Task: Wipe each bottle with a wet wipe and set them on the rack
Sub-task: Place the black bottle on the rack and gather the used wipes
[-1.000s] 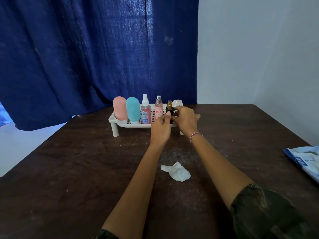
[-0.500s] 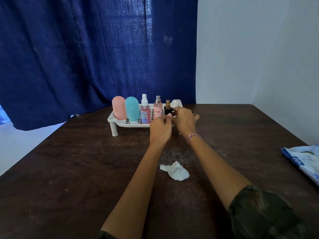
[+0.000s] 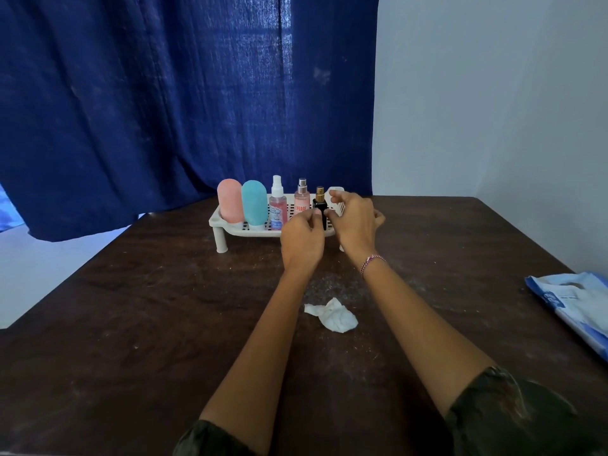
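A white rack stands at the table's far side. On it stand a pink bottle, a teal bottle, a clear pink spray bottle, a pink labelled spray bottle and a small black bottle with a gold top. My left hand pinches the black bottle low on its left side. My right hand hovers just right of it, fingers apart, partly hiding a white object. A crumpled wet wipe lies between my forearms.
A blue and white wipes pack lies at the table's right edge. A dark blue curtain hangs behind the rack, with a pale wall to its right. The dark wooden table has dusty marks near the middle.
Both hands have eased back from the black bottle, so more of it shows standing on the rack. My right fingers have spread apart. The wipe has stayed on the table.
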